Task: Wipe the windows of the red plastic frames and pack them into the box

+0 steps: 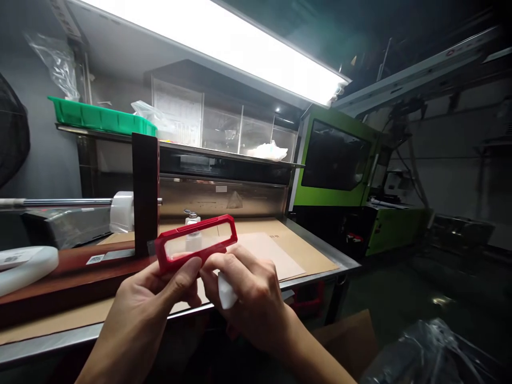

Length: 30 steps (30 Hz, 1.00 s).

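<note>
A red rectangular frame with a clear window (161,249) is held tilted above the front of the bench. My left hand (142,301) grips its lower left side, thumb along the bottom edge. My right hand (252,282) is closed against the lower right edge of the frame, with a wad of white cloth or tissue (226,293) poking out of its curled fingers. Behind the frame stands a small clear bottle with a metal-looking cap (192,217), partly seen through the window. The fingertips behind the frame are hidden.
To the left, a dark wooden stand (144,192) carries a metal rod and white roll. A white sheet (272,253) lies on the cardboard-covered bench (316,250). On the shelf sits a green tray (100,118). A green machine (336,154) stands right.
</note>
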Each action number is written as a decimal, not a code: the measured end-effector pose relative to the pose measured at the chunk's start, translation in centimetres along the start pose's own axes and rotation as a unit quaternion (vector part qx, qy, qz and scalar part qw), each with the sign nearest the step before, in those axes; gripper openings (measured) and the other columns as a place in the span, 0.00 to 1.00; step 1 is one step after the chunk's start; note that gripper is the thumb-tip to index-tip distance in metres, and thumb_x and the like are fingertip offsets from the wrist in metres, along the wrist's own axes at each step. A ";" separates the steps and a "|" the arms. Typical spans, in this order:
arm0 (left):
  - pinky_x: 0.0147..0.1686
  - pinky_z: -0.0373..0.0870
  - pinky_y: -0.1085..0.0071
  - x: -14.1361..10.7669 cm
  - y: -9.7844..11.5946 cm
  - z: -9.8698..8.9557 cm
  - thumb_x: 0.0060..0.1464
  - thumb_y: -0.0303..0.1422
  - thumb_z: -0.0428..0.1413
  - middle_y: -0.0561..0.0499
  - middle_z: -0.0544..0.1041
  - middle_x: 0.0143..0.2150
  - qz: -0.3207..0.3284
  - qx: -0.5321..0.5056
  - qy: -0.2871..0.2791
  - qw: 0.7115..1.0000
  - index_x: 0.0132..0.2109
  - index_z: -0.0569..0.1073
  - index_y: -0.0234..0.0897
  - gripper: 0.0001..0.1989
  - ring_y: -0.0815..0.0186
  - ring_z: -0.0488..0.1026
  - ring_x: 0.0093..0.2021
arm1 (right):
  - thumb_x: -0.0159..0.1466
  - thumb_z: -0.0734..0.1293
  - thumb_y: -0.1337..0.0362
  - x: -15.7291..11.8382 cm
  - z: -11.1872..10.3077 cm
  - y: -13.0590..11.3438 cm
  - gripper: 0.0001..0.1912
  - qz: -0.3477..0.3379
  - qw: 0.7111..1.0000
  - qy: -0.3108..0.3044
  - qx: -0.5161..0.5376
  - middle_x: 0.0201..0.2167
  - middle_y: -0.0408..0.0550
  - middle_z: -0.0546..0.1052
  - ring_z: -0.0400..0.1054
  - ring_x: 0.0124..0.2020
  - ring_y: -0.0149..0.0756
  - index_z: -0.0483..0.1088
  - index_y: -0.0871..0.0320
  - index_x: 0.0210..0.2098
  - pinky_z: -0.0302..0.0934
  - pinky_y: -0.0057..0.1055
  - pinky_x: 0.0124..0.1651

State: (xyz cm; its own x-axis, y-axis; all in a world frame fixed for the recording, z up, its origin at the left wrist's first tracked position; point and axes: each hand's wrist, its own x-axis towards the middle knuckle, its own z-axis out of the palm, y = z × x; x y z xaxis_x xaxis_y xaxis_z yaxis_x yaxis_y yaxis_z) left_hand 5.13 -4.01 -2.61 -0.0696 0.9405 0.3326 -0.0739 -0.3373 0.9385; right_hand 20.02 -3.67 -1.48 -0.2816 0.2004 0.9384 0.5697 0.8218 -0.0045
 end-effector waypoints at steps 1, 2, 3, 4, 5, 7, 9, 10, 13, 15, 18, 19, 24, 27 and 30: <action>0.29 0.68 0.76 0.2 0.0 0.0 0.42 0.48 0.62 0.55 0.74 0.22 0.007 0.006 0.003 1.000 0.26 0.75 0.40 0.16 0.67 0.69 0.27 | 0.63 0.62 0.69 0.1 0.0 -0.1 0.05 -0.002 1.000 -0.006 -0.015 0.26 0.43 0.72 0.65 0.25 0.27 0.70 0.58 0.32 0.59 0.23 0.29; 0.28 0.67 0.76 0.4 0.0 0.0 0.41 0.49 0.62 0.55 0.73 0.20 0.014 0.007 0.008 1.000 0.23 0.74 0.39 0.17 0.67 0.68 0.26 | 0.64 0.61 0.68 0.3 0.0 -0.2 0.07 -0.005 1.000 -0.010 -0.028 0.24 0.42 0.72 0.64 0.24 0.27 0.71 0.59 0.31 0.59 0.23 0.28; 0.27 0.67 0.77 0.5 0.1 0.0 0.39 0.50 0.62 0.55 0.71 0.19 0.018 0.004 0.012 1.000 0.19 0.72 0.39 0.19 0.68 0.66 0.25 | 0.65 0.60 0.68 0.5 -0.1 -0.4 0.09 -0.011 0.999 -0.015 -0.039 0.23 0.42 0.71 0.64 0.23 0.27 0.71 0.59 0.30 0.58 0.23 0.27; 0.27 0.66 0.77 0.7 0.1 0.0 0.38 0.50 0.63 0.55 0.70 0.19 0.017 -0.004 0.017 1.000 0.18 0.70 0.39 0.20 0.68 0.65 0.24 | 0.65 0.59 0.67 0.7 -0.2 -0.6 0.12 -0.022 0.999 -0.018 -0.047 0.22 0.42 0.71 0.63 0.22 0.27 0.72 0.59 0.29 0.57 0.23 0.26; 0.26 0.66 0.76 0.8 0.2 0.1 0.37 0.50 0.63 0.55 0.70 0.19 0.011 -0.018 0.023 1.000 0.17 0.69 0.39 0.20 0.68 0.64 0.24 | 0.66 0.59 0.67 0.8 -0.3 -0.8 0.13 -0.033 0.998 -0.018 -0.050 0.21 0.42 0.71 0.63 0.21 0.26 0.72 0.59 0.29 0.57 0.23 0.25; 0.25 0.66 0.76 0.8 0.4 0.1 0.33 0.50 0.64 0.55 0.70 0.18 -0.009 -0.049 0.045 0.998 0.18 0.70 0.39 0.20 0.68 0.64 0.24 | 0.65 0.60 0.66 1.2 -0.8 -1.1 0.12 -0.045 0.999 -0.012 -0.022 0.22 0.42 0.72 0.63 0.20 0.26 0.73 0.59 0.30 0.57 0.22 0.25; 0.24 0.65 0.76 0.8 0.7 0.1 0.29 0.51 0.65 0.55 0.70 0.17 -0.031 -0.072 0.066 0.995 0.20 0.73 0.40 0.20 0.68 0.63 0.23 | 0.63 0.63 0.67 1.6 -1.5 -1.1 0.08 -0.015 0.998 0.022 0.048 0.24 0.43 0.74 0.66 0.23 0.26 0.73 0.60 0.31 0.60 0.22 0.28; 0.23 0.64 0.76 0.9 0.9 0.1 0.27 0.51 0.65 0.55 0.68 0.16 -0.036 -0.079 0.072 0.994 0.21 0.73 0.40 0.20 0.68 0.62 0.22 | 0.62 0.65 0.67 1.9 -1.8 -0.9 0.06 0.023 0.995 0.042 0.092 0.24 0.43 0.74 0.67 0.25 0.26 0.73 0.60 0.31 0.61 0.21 0.30; 0.20 0.62 0.77 1.0 1.4 0.1 0.30 0.51 0.64 0.56 0.65 0.15 -0.043 -0.088 0.060 0.993 0.20 0.72 0.41 0.19 0.70 0.58 0.20 | 0.62 0.66 0.63 3.0 -2.7 0.0 0.07 0.187 0.953 0.067 0.229 0.22 0.41 0.71 0.63 0.22 0.24 0.73 0.60 0.33 0.57 0.21 0.24; 0.19 0.61 0.77 1.2 1.8 0.2 0.32 0.49 0.64 0.56 0.64 0.15 -0.038 -0.098 0.056 0.993 0.18 0.70 0.41 0.18 0.69 0.57 0.20 | 0.62 0.66 0.57 3.8 -2.9 0.7 0.12 0.268 0.904 0.048 0.331 0.17 0.37 0.64 0.54 0.18 0.21 0.73 0.60 0.34 0.48 0.20 0.18; 0.19 0.61 0.76 1.6 2.3 0.5 0.32 0.48 0.64 0.56 0.65 0.15 -0.018 -0.102 0.052 0.993 0.19 0.70 0.41 0.17 0.69 0.57 0.20 | 0.61 0.66 0.54 4.7 -3.0 1.3 0.15 0.298 0.832 0.007 0.468 0.15 0.34 0.58 0.47 0.16 0.19 0.73 0.61 0.34 0.41 0.20 0.17; 0.19 0.61 0.75 1.7 2.5 0.6 0.33 0.48 0.64 0.56 0.65 0.16 -0.010 -0.099 0.039 0.994 0.21 0.72 0.41 0.16 0.69 0.57 0.20 | 0.61 0.66 0.54 4.9 -3.0 1.4 0.14 0.299 0.813 -0.002 0.500 0.15 0.34 0.58 0.46 0.15 0.19 0.73 0.61 0.33 0.40 0.20 0.16; 0.22 0.60 0.72 1.5 3.2 1.1 0.43 0.46 0.60 0.56 0.66 0.16 0.018 -0.080 -0.040 0.996 0.23 0.72 0.41 0.14 0.69 0.59 0.20 | 0.60 0.68 0.56 5.3 -3.2 1.0 0.15 0.304 0.743 -0.013 0.596 0.15 0.33 0.59 0.43 0.13 0.17 0.69 0.62 0.26 0.34 0.22 0.15; 0.22 0.59 0.73 1.0 3.7 1.6 0.43 0.42 0.60 0.57 0.66 0.17 0.017 -0.092 -0.048 0.994 0.20 0.68 0.39 0.15 0.69 0.59 0.20 | 0.59 0.68 0.57 5.2 -3.4 1.0 0.14 0.300 0.722 -0.005 0.623 0.15 0.33 0.59 0.42 0.12 0.16 0.69 0.62 0.26 0.34 0.22 0.14; 0.21 0.58 0.74 0.6 4.2 2.2 0.45 0.40 0.60 0.58 0.63 0.16 0.021 -0.115 -0.036 0.992 0.20 0.68 0.39 0.13 0.70 0.57 0.20 | 0.59 0.69 0.58 5.2 -3.5 1.2 0.12 0.301 0.714 -0.001 0.633 0.15 0.33 0.60 0.43 0.12 0.15 0.71 0.62 0.28 0.35 0.21 0.14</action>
State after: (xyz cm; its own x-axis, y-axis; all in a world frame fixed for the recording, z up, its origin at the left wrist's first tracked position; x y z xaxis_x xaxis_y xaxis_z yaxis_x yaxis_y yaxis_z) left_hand 6.99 -4.82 1.75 -0.0067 0.9230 0.3848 -0.2989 -0.3691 0.8800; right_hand 21.89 -3.53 4.55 -0.2813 0.7199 0.6345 -0.5650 0.4102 -0.7159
